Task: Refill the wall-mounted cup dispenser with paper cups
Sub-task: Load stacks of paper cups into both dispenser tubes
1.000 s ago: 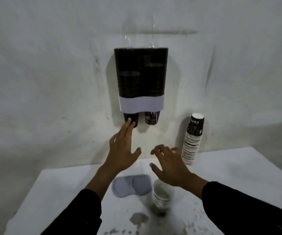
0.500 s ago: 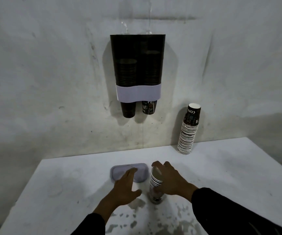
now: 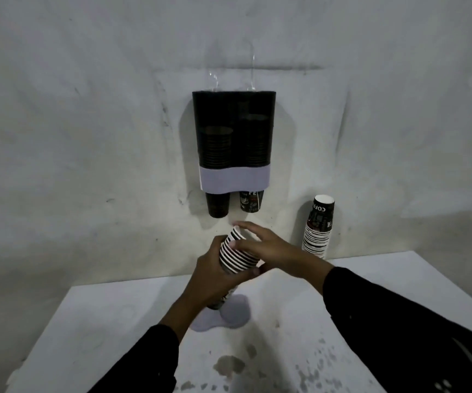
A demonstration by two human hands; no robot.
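both hands hold a short stack of paper cups above the desk, tilted, below the wall-mounted cup dispenser. left hand wraps its fingers round the stack's lower part; right hand pinches the upper rims with fingers and thumb. a taller cup stack leans on the wall at right. a grey lid lies on the desk under the hands.
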